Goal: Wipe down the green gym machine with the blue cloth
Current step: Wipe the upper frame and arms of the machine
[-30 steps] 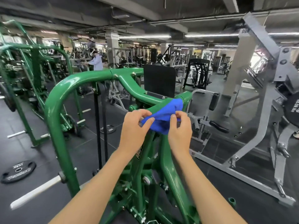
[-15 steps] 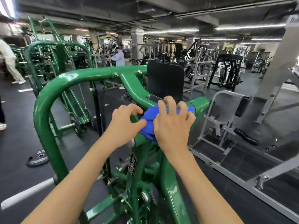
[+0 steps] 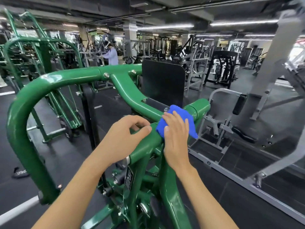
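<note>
- Green painted steel tubing fills my view: the green gym machine (image 3: 69, 76) arches up from the left, and its crossbar runs up toward the right in front of me.
- I see the blue cloth (image 3: 186, 119) bunched over that crossbar, just short of the bar's capped right end, with one corner hanging off to the right.
- My right hand (image 3: 176, 138) lies flat on the cloth, fingers straight and close together, pressing it against the tube. The grip is spread wide, not curled round anything.
- My left hand (image 3: 125, 134) sits over the same bar just beside the cloth, fingers loosely curled and thumb pointing toward the cloth's near edge. Its grip seems to hold nothing, though I cannot make out whether the fingertips touch the paint.
- A black back pad (image 3: 162, 81) stands upright just behind the cloth.
- To the right, a grey machine frame (image 3: 231, 173) sits on the dark floor (image 3: 66, 154).
- Far back, a person in a pale top (image 3: 113, 55) stands among other equipment, too blurred for detail.
</note>
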`<state>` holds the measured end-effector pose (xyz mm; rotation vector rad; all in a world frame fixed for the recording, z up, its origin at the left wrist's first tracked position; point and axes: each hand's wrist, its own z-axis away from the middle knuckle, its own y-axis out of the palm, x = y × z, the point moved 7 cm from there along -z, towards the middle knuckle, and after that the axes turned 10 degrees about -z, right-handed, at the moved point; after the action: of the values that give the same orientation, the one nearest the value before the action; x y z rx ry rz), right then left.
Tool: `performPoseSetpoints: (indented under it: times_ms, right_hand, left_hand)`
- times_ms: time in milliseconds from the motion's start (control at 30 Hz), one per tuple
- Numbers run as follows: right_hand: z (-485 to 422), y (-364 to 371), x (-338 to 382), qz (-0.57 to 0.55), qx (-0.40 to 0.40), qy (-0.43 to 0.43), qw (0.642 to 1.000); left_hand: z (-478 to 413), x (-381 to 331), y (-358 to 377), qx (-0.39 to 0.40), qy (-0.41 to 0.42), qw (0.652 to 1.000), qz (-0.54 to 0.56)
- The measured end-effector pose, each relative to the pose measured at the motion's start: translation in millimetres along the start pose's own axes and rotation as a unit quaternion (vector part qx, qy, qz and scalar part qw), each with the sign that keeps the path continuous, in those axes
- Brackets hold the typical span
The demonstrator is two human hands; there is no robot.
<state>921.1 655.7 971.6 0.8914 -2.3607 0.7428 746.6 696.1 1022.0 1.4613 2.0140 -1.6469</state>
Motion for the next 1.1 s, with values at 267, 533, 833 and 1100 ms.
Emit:
performPoseSetpoints:
  times_ms: [267, 533, 833, 1100]
  right_hand:
    - [-26.2, -24.6, -38.3, 0.025, -0.043, 0.0, 0.999]
    - [25.9, 17.7, 15.4, -0.058, -0.024, -0.058, 0.996]
    - [6.0, -5.5, -37.8, -0.169, -0.141, 0.134, 0.966]
    - [-61.9, -50.0, -71.1, -0.011, -0.055, 0.165, 0.985]
  left_hand:
    - [15.0, 14.2, 2.1, -0.056, -0.014, 0.994, 0.097]
    - [15.0, 13.3, 1.1, -0.074, 0.018, 0.994, 0.084]
    - [16.1, 12.7, 2.5, -0.063, 0.027, 0.994, 0.091]
    - [16.7, 14.5, 3.0, -0.06, 0.021, 0.992, 0.105]
